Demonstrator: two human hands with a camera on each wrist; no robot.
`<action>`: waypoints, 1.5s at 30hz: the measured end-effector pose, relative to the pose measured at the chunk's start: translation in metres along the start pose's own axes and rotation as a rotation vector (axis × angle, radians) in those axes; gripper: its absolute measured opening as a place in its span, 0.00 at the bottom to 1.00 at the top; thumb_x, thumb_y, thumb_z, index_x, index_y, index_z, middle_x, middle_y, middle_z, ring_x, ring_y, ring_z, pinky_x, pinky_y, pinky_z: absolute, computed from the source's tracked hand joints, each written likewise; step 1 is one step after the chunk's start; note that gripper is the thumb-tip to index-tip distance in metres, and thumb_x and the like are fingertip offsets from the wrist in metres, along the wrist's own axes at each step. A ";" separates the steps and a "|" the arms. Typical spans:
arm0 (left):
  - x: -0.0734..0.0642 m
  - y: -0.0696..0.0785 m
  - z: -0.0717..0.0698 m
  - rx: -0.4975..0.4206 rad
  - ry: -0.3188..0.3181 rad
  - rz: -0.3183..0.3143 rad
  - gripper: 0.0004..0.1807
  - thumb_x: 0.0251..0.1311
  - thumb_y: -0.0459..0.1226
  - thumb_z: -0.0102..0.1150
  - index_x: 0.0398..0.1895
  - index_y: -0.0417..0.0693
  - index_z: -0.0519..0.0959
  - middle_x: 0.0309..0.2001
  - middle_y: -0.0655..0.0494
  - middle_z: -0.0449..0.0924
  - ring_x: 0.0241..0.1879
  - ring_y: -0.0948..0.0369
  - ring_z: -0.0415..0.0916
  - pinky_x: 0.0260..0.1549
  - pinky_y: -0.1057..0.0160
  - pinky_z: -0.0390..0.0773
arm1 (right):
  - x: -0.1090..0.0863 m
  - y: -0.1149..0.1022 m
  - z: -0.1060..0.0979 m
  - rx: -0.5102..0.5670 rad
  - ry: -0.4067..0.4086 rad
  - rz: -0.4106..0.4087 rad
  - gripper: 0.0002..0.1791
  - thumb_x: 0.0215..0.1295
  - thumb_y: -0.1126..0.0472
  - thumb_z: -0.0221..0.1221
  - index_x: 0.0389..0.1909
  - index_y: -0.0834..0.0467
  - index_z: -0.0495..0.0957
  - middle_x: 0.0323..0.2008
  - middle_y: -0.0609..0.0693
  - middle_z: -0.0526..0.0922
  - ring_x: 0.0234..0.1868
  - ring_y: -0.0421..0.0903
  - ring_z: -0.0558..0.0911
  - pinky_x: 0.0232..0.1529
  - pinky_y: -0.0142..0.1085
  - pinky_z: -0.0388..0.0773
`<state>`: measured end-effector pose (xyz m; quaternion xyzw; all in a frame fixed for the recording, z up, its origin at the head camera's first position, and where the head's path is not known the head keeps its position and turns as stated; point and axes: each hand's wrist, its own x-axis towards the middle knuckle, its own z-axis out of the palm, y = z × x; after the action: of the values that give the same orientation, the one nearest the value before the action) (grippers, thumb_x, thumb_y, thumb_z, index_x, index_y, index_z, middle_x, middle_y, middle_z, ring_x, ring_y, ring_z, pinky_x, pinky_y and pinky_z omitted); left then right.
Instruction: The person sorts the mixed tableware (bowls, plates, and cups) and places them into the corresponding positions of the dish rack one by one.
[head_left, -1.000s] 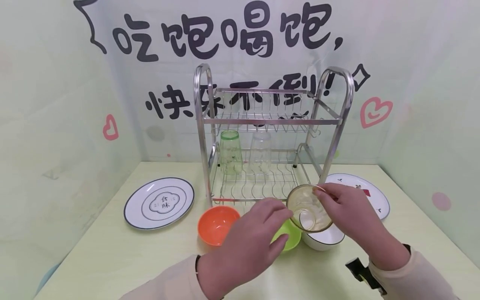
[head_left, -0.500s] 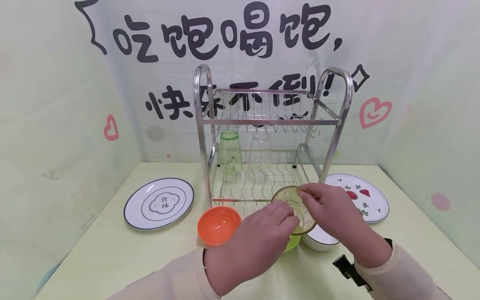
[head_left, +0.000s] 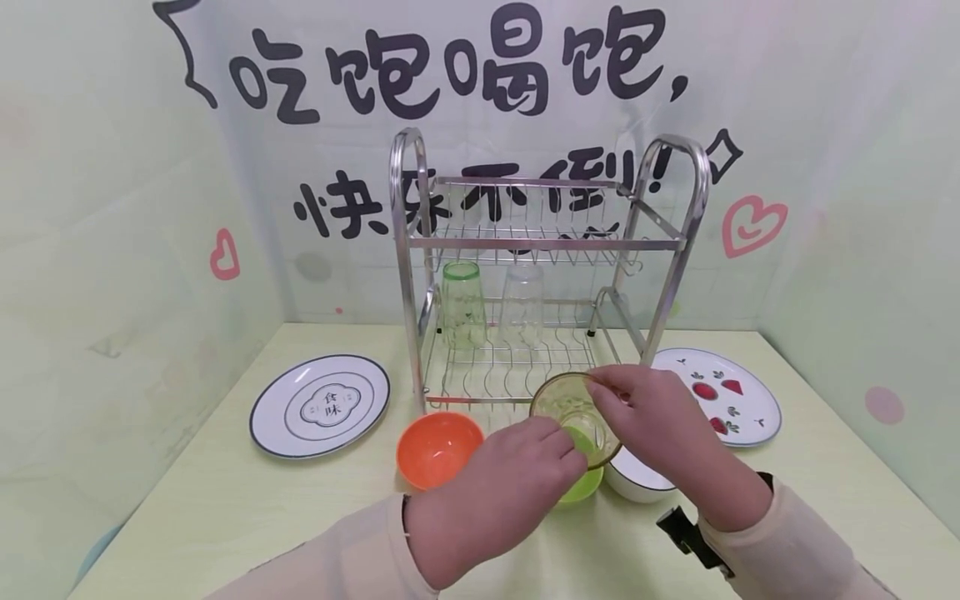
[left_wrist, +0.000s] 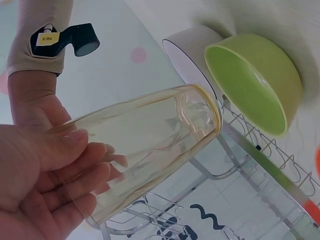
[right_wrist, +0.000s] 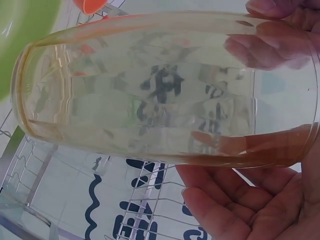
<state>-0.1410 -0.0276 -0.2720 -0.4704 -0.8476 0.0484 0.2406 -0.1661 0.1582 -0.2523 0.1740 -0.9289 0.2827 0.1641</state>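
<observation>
An amber-tinted drinking glass point(head_left: 558, 400) is held in the air in front of the rack, its mouth tilted up toward the head camera. My right hand point(head_left: 663, 437) pinches the right side of its rim between thumb and fingers. On the lower left side of the rim my left hand point(head_left: 498, 492) grips too; in the left wrist view its thumb and curled fingers point(left_wrist: 82, 185) show at the mouth end. The glass's base points toward the bowls. Below it is a lime green bowl point(head_left: 583, 487), partly hidden by the glass and left hand.
A metal two-tier dish rack point(head_left: 543, 244) stands behind, with a green glass point(head_left: 462, 308) and a clear glass point(head_left: 522, 308) upside down on its lower tier. An orange bowl point(head_left: 438, 446) and white bowl point(head_left: 637, 483) flank the green one. Plates lie left point(head_left: 322, 408) and right point(head_left: 738, 400).
The right hand has brought the amber glass leftward. My left hand, earlier beside the glass with fingers apart, has closed on its rim.
</observation>
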 end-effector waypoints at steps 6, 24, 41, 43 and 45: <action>-0.004 -0.002 0.002 0.021 0.072 0.023 0.10 0.49 0.30 0.66 0.31 0.54 0.79 0.27 0.64 0.76 0.33 0.65 0.72 0.33 0.73 0.72 | 0.001 -0.002 0.000 0.047 -0.017 0.021 0.13 0.68 0.58 0.56 0.47 0.58 0.84 0.33 0.49 0.84 0.22 0.42 0.72 0.23 0.35 0.69; -0.019 -0.015 0.024 -0.263 0.457 -0.120 0.09 0.45 0.28 0.72 0.29 0.44 0.81 0.26 0.60 0.81 0.27 0.65 0.77 0.28 0.75 0.75 | 0.000 0.003 0.007 0.228 -0.074 0.024 0.25 0.73 0.48 0.49 0.63 0.58 0.72 0.58 0.56 0.77 0.58 0.58 0.76 0.56 0.58 0.71; -0.037 -0.027 0.023 -0.940 0.406 -0.766 0.02 0.56 0.33 0.65 0.29 0.48 0.81 0.29 0.61 0.83 0.32 0.65 0.77 0.35 0.68 0.77 | -0.010 0.022 0.018 0.364 -0.045 0.097 0.32 0.68 0.53 0.56 0.68 0.63 0.62 0.66 0.60 0.69 0.66 0.58 0.68 0.62 0.56 0.67; -0.038 -0.029 0.024 -1.050 0.417 -0.859 0.01 0.57 0.33 0.64 0.31 0.44 0.81 0.30 0.57 0.84 0.34 0.63 0.80 0.37 0.67 0.78 | -0.011 0.024 0.020 0.390 -0.049 0.101 0.33 0.68 0.54 0.56 0.69 0.63 0.60 0.66 0.60 0.68 0.66 0.59 0.68 0.62 0.55 0.67; -0.039 -0.032 0.024 -1.150 0.418 -0.940 0.03 0.59 0.32 0.62 0.34 0.40 0.81 0.31 0.52 0.85 0.36 0.60 0.82 0.40 0.66 0.79 | -0.011 0.026 0.023 0.416 -0.053 0.103 0.34 0.68 0.55 0.57 0.70 0.63 0.58 0.66 0.61 0.67 0.66 0.59 0.67 0.63 0.54 0.66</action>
<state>-0.1596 -0.0736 -0.2970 -0.1112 -0.7872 -0.5968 0.1087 -0.1713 0.1676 -0.2867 0.1640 -0.8622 0.4717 0.0854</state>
